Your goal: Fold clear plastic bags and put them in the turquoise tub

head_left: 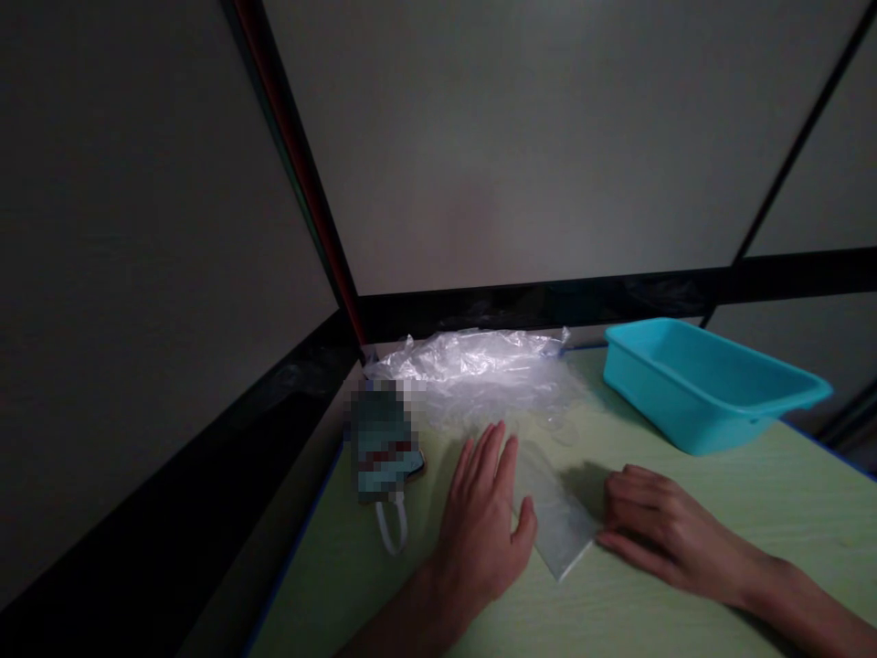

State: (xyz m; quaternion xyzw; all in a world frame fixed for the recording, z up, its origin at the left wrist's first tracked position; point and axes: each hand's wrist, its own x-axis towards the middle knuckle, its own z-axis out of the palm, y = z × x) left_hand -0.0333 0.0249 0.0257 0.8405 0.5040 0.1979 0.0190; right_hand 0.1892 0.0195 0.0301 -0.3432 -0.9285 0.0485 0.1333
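A flat, translucent plastic bag [558, 521] lies slantwise on the table between my two hands. My left hand [486, 521] is spread over the table at the bag's left edge, fingers stretched forward and thumb out to the side. Curled fingers and thumb of my right hand [658, 521] meet the bag's near right corner; exactly how they pinch it is partly hidden. Beyond my left fingertips, a crumpled heap of clear plastic bags [480, 366] lies along the back of the table.
A turquoise plastic basin [705, 393] stands at the back right of the pale green table [774, 539]. To the left lies a blurred-out phone-like item [387, 448] with a white strap loop [392, 528]. Dark-trimmed panels [534, 155] rise behind and at left.
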